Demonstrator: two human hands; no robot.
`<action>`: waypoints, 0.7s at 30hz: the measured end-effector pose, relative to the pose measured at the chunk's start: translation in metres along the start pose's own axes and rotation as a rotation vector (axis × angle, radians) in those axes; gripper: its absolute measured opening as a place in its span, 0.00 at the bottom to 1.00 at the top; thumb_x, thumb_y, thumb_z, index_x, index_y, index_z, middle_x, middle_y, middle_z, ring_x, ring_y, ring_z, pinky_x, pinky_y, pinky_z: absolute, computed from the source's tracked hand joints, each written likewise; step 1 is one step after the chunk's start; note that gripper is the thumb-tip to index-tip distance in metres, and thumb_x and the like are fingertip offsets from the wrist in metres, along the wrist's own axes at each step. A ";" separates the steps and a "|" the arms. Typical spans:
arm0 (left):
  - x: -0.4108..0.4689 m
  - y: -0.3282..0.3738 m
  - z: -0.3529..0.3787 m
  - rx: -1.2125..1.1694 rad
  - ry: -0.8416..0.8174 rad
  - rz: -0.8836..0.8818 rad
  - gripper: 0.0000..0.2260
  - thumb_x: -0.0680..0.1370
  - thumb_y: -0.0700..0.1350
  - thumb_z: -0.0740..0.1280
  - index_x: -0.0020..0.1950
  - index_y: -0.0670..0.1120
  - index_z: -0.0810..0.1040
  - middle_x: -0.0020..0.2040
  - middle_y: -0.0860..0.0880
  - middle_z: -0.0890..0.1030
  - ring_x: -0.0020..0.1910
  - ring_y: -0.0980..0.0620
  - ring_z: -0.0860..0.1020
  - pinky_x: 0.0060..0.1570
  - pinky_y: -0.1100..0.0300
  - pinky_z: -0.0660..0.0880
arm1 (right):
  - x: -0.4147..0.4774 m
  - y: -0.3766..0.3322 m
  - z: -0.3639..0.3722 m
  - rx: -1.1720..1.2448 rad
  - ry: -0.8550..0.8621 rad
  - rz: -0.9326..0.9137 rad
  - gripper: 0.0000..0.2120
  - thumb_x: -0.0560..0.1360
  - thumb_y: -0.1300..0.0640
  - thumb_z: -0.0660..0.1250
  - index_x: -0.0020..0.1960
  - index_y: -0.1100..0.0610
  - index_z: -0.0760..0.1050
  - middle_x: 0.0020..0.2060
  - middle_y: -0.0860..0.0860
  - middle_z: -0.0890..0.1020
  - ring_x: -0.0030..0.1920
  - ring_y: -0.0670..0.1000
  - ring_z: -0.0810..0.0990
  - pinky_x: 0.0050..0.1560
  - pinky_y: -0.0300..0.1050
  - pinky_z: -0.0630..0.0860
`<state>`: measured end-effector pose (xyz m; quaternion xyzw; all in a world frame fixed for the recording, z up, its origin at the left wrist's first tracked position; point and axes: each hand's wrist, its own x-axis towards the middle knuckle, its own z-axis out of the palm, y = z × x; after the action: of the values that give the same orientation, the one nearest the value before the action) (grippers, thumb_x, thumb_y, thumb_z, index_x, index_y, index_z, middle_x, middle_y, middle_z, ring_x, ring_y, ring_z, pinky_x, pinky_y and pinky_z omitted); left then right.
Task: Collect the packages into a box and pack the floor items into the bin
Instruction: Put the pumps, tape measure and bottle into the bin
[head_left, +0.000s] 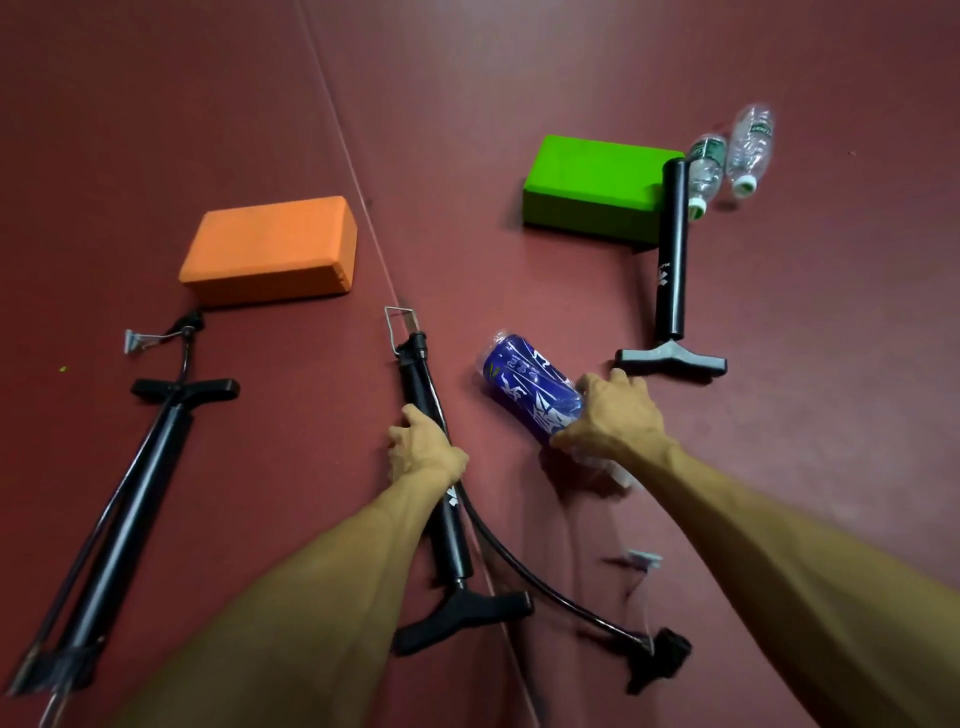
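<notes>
On the dark red floor mat, my left hand (423, 447) grips the barrel of a black hand pump (441, 499) lying in the middle, its hose curving to the lower right. My right hand (615, 415) holds the near end of a blue printed bottle (527, 387) lying on its side. A second black pump (130, 493) lies at the left. A third pump (671, 260) lies at the right, leaning against a green foam block (587, 187). An orange foam block (270, 249) sits at the left. Two clear plastic bottles (727, 153) lie beyond the green block.
A seam in the mat (343, 150) runs from the top centre down past the middle pump. A small pale scrap (644, 558) lies near my right forearm. No box or bin is in view.
</notes>
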<state>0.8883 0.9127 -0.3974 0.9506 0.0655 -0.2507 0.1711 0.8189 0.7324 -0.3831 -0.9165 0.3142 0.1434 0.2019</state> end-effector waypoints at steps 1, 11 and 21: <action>-0.002 0.003 0.001 -0.047 -0.037 -0.008 0.34 0.71 0.44 0.73 0.70 0.41 0.58 0.67 0.37 0.67 0.64 0.38 0.72 0.59 0.50 0.71 | -0.004 -0.001 0.002 0.015 -0.025 0.021 0.33 0.61 0.44 0.74 0.63 0.52 0.71 0.57 0.54 0.72 0.61 0.57 0.68 0.57 0.50 0.72; -0.148 -0.011 -0.048 -0.366 -0.303 0.038 0.26 0.62 0.32 0.78 0.58 0.42 0.74 0.46 0.48 0.80 0.46 0.48 0.80 0.43 0.59 0.76 | -0.178 0.068 -0.033 0.608 -0.213 0.345 0.19 0.65 0.47 0.77 0.52 0.51 0.78 0.47 0.52 0.83 0.47 0.52 0.81 0.44 0.42 0.73; -0.325 0.069 -0.213 -0.360 -0.422 0.245 0.27 0.60 0.37 0.80 0.53 0.50 0.72 0.43 0.54 0.79 0.41 0.54 0.80 0.42 0.60 0.77 | -0.350 0.066 -0.255 0.781 0.096 0.500 0.18 0.66 0.43 0.74 0.53 0.49 0.78 0.43 0.46 0.82 0.40 0.45 0.79 0.39 0.41 0.71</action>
<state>0.7183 0.9118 -0.0418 0.8328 -0.0434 -0.4044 0.3755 0.5454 0.7492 -0.0418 -0.6737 0.5647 0.0161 0.4764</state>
